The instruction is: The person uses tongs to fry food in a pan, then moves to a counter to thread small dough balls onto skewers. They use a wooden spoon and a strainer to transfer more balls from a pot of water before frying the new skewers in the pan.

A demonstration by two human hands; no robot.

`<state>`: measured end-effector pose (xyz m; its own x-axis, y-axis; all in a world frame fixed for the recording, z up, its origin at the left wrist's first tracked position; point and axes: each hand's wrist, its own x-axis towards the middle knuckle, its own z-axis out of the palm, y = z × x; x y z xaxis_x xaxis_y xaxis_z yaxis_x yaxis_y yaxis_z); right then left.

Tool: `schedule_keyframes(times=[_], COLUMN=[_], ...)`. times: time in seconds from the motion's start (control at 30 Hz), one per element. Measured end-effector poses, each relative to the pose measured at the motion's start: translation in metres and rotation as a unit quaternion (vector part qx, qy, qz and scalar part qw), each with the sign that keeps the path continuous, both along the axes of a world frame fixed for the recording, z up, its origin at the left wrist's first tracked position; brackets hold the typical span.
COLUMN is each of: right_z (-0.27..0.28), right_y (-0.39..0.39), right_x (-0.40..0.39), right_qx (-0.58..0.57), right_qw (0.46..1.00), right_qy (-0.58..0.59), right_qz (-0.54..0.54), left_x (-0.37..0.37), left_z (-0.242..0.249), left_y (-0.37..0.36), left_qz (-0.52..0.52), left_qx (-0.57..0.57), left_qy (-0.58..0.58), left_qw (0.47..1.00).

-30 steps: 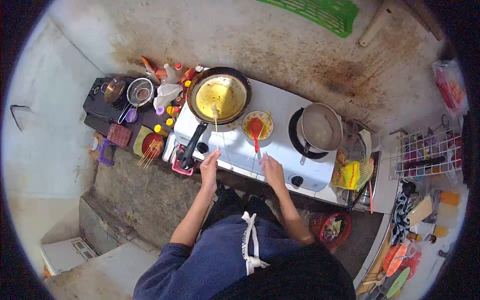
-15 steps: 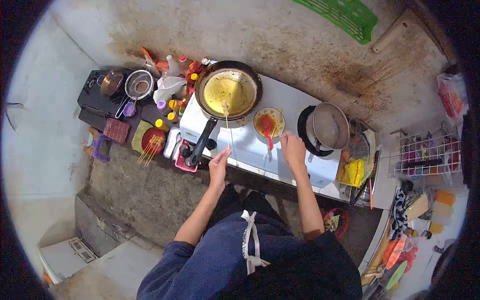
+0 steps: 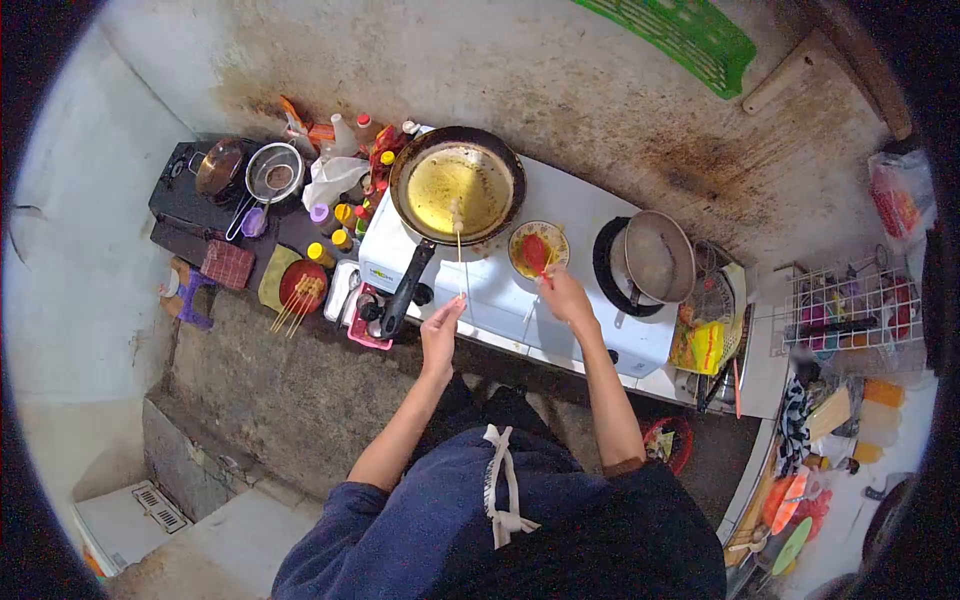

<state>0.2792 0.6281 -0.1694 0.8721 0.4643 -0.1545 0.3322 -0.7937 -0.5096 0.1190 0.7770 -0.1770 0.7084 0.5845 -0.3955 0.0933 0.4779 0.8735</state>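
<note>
My left hand (image 3: 442, 330) is closed in a pinch on the lower end of a meat skewer (image 3: 459, 235). The skewer's meat end is over the near rim of a large black frying pan (image 3: 511, 180) with yellowish oil in it. My right hand (image 3: 566, 300) is closed on the handle of a red spoon (image 3: 536, 252), whose head rests in a patterned bowl (image 3: 563, 238). The bowl stands on the white stove (image 3: 572, 195), right of the pan. On the left, several more skewers (image 3: 292, 308) lie on a red plate (image 3: 317, 272).
A grey pot (image 3: 660, 250) sits on the stove's right side. The pan's black handle (image 3: 408, 290) juts over the front edge. Several bottles (image 3: 345, 214) and a strainer (image 3: 274, 174) stand at the left. A yellow packet (image 3: 708, 346) and wire rack (image 3: 850, 310) are right.
My right hand has moved left and down onto the red spoon's handle and closed on it. My left hand still holds the skewer, nearly in the same place.
</note>
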Motion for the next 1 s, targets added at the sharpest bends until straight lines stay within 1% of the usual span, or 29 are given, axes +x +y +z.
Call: schedule_keyframes(times=[0.03,0.07,0.1,0.13,0.2,0.33,0.4,0.43,0.5,0.53,0.6,0.63,0.7,0.73,0.83,0.93,1.0], right_z=[-0.003,0.003,0.013,0.022,0.046,0.043,0.04,0.034,0.012,0.002,-0.004,-0.006,0.009,0.009,0.047,0.054,0.056], right_y=[-0.003,-0.003,-0.002,-0.001,0.008,0.007,0.004,0.001,-0.01,-0.017,-0.028,-0.035,-0.045,-0.053,-0.063,-0.071,-0.069], right_x=[0.002,0.004,0.004,0.001,-0.009,-0.021,-0.022,-0.021,-0.016,-0.013,-0.01,-0.008,-0.009,-0.007,-0.007,-0.001,0.0], right_qx=[-0.001,-0.04,-0.08,-0.08,-0.137,-0.125,-0.087,-0.087,0.026,0.026,0.143,0.144,0.167,0.161,0.16,0.147,0.144], right_qw=[1.0,0.999,0.997,0.997,0.99,0.991,0.996,0.996,0.995,0.995,0.986,0.985,0.977,0.98,0.981,0.987,0.989], right_qy=[0.0,-0.003,-0.006,-0.006,-0.03,-0.041,0.021,0.021,0.069,0.068,0.073,0.073,0.117,0.099,0.099,0.059,0.037], right_qz=[-0.002,-0.003,-0.005,-0.007,-0.009,-0.004,-0.018,-0.017,-0.064,-0.063,-0.052,-0.051,-0.07,-0.062,-0.055,-0.03,-0.015], left_x=[0.0,0.0,0.001,0.001,0.002,0.004,0.005,0.006,0.008,0.008,0.007,0.006,0.004,0.004,0.002,0.002,0.002], left_z=[0.001,0.003,0.004,0.004,0.006,0.015,0.017,0.017,0.018,0.019,0.022,0.021,0.016,0.013,0.004,0.0,0.001], left_y=[0.0,0.0,0.0,0.0,0.0,-0.003,-0.004,-0.004,-0.005,-0.006,-0.01,-0.011,-0.016,-0.019,-0.028,-0.038,-0.044], left_qz=[-0.002,-0.003,-0.004,-0.007,-0.009,-0.017,-0.023,-0.022,-0.034,-0.032,-0.042,-0.042,-0.076,-0.077,-0.107,-0.131,-0.16], left_qx=[-0.001,0.005,0.011,0.011,0.018,0.02,0.028,0.028,0.008,0.009,0.014,0.015,0.027,0.028,0.019,0.007,0.007], left_qy=[0.0,0.004,0.008,0.007,0.006,-0.005,-0.01,-0.01,-0.017,-0.018,0.004,0.004,0.011,0.011,0.005,0.007,0.062], left_qw=[1.0,1.0,1.0,1.0,1.0,1.0,0.999,0.999,0.999,0.999,0.999,0.999,0.997,0.997,0.994,0.991,0.985])
